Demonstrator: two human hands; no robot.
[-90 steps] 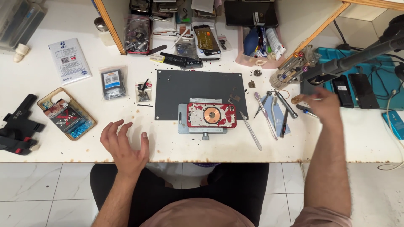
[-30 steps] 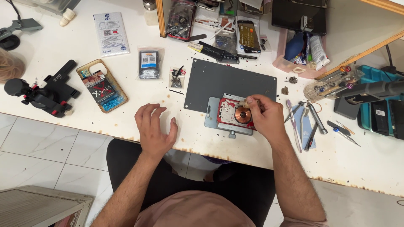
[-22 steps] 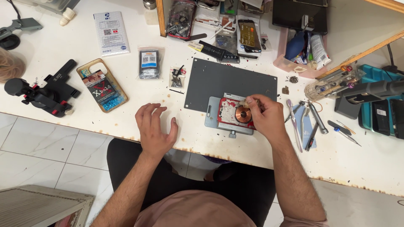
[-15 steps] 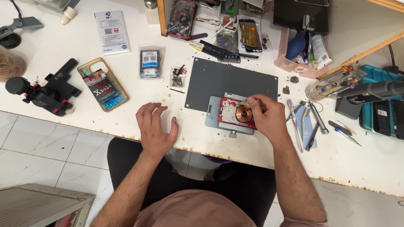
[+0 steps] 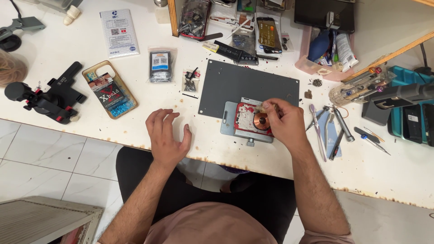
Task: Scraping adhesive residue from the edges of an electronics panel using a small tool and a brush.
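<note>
At the front edge of the white surface [image 5: 54,49], I see the left hand [image 5: 166,138] resting flat, fingers spread, holding nothing. The opened phone [image 5: 249,122] lies clamped in its holder, coil exposed. The right hand [image 5: 285,123] pinches a small part over it; reassembly remains.

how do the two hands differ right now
The left hand lies flat and spread on the bare white table, holding nothing. The right hand is curled, fingertips pinched over the opened red phone with its copper coil. The left is clear of the phone; the right is on it. Both are bare.
</note>
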